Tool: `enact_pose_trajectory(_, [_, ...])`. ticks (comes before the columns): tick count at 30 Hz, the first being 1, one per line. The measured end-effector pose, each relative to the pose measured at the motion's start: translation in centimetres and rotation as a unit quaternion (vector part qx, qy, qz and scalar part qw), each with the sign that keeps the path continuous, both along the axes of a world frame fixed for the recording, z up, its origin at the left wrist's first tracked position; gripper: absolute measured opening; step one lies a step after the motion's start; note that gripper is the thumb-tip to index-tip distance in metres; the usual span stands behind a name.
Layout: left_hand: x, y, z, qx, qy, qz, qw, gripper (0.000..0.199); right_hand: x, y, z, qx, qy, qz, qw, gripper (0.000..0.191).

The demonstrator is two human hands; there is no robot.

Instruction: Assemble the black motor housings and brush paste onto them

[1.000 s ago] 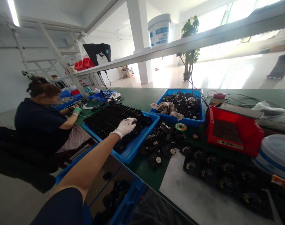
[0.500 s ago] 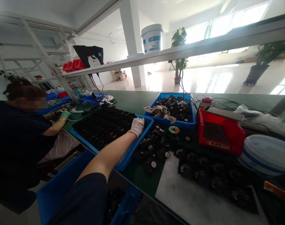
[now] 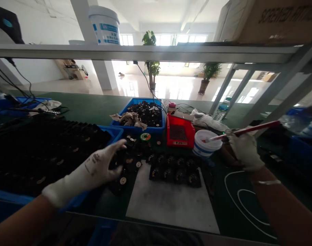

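My gloved left hand (image 3: 89,171) has its fingers apart and holds nothing. Its fingertips reach over loose black plastic parts with round metal centres (image 3: 129,164), next to a blue tray (image 3: 112,134) packed with rows of similar black parts. My gloved right hand (image 3: 244,148) is closed around a slim red-handled tool (image 3: 244,128), whose tip points left above a white tub with a blue stripe (image 3: 206,143). Between my hands, several black parts with brass contacts stand in rows on a white mat (image 3: 168,201).
A red bin (image 3: 177,131) and a solder spool (image 3: 145,137) sit near the mat. Behind them stands a blue tray (image 3: 137,128) of black parts with a crumpled cloth. A metal shelf crosses overhead, and a white cable lies on the green bench.
My view has swung right, leaving the co-worker out of sight. My left hand has moved off the tray's parts to the loose ones. My right hand has come into view holding the tool.
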State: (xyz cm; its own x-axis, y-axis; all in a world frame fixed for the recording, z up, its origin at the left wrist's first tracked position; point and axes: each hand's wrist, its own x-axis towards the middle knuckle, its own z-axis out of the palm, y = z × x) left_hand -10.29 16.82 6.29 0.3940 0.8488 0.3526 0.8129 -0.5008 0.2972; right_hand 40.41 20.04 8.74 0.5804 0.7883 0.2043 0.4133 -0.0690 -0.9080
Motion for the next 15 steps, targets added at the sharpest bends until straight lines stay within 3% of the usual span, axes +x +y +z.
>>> enact_pose_trajectory(2, [1.9, -3.5, -2.6, -0.025, -0.023, -0.093, 0.995, 0.086, 0.0, 2.2, -0.5, -0.041, 0.032, 0.007, 0.999, 0.023])
enact_pose_trajectory(4, [3.6, -6.1, -5.2, -0.019, -0.031, -0.135, 0.990, 0.093, 0.0, 4.0, -0.9, -0.065, 0.065, 0.005, 0.996, 0.020])
enact_pose_trajectory(8, [5.8, -7.8, -9.0, 0.002, -0.056, -0.177, 0.983, 0.102, 0.3, 5.7, -1.0, -0.090, 0.126, 0.018, 0.988, 0.016])
enact_pose_trajectory(11, [6.5, -7.7, -10.3, -0.023, -0.062, -0.157, 0.985, 0.098, 0.6, 5.8, -0.9, -0.096, 0.167, 0.033, 0.981, 0.016])
enact_pose_trajectory(15, [7.5, -8.7, -10.8, -0.008, -0.054, -0.112, 0.992, 0.093, 1.3, 5.0, -1.1, -0.077, 0.208, 0.052, 0.974, 0.016])
